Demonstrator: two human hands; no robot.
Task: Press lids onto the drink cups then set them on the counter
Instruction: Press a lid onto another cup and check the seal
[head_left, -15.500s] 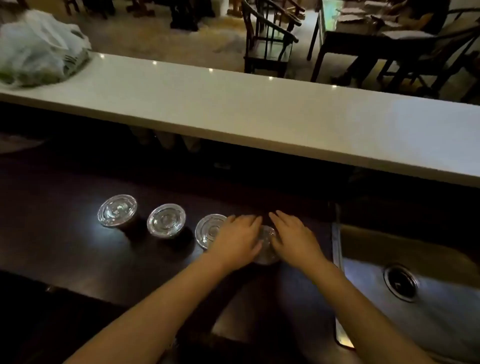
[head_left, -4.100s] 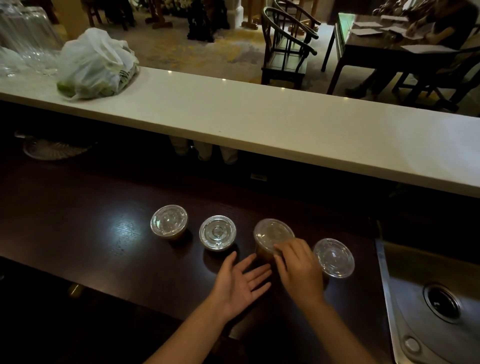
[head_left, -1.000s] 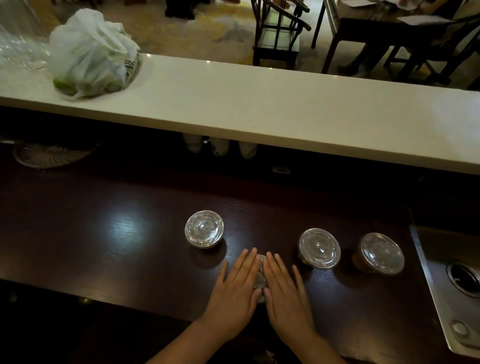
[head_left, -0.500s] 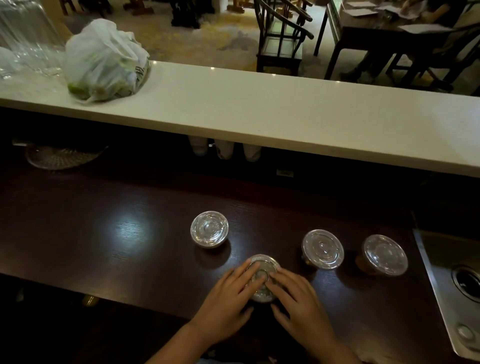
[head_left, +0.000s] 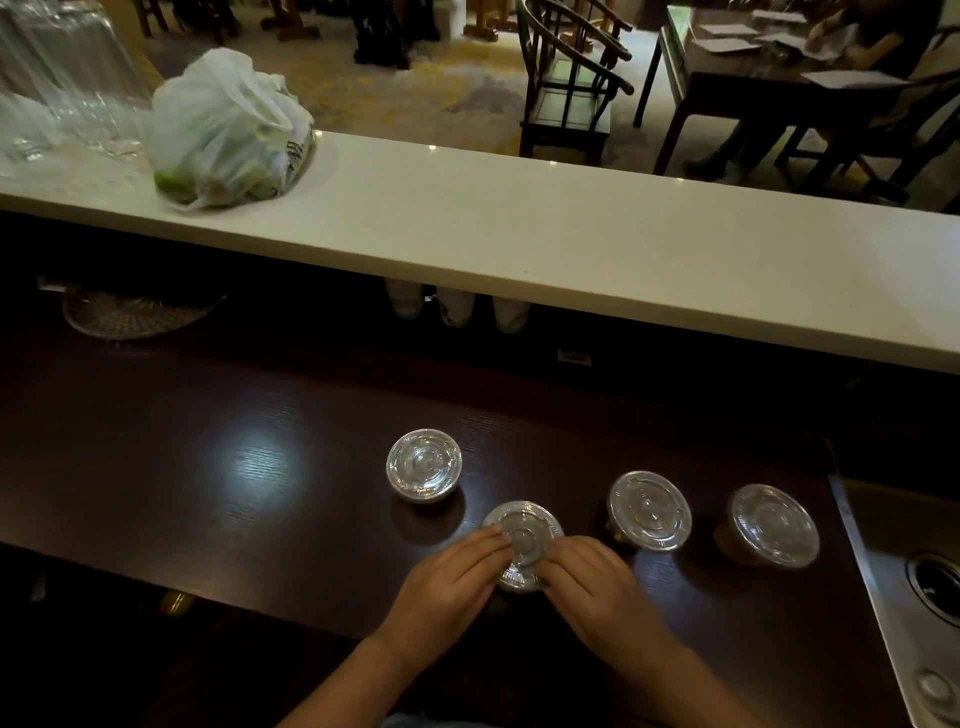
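Near cup (head_left: 523, 540): body hidden under its lid and both hands; fingertips (head_left: 496, 535) cover the lid's near rim. Left hand (head_left: 447, 587) and right hand (head_left: 597, 592): forearms cut off at bottom edge. Far left of the fingers, clear glassware (head_left: 62, 78) blurred. Sink (head_left: 914, 597) cut off at right edge.

Four clear-lidded cups (head_left: 523, 530), upright

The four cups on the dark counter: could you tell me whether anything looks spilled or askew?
Nothing stands out. All four cups stand upright, lidded, with no visible spill; both hands, left hand and right hand, press the nearest lid.
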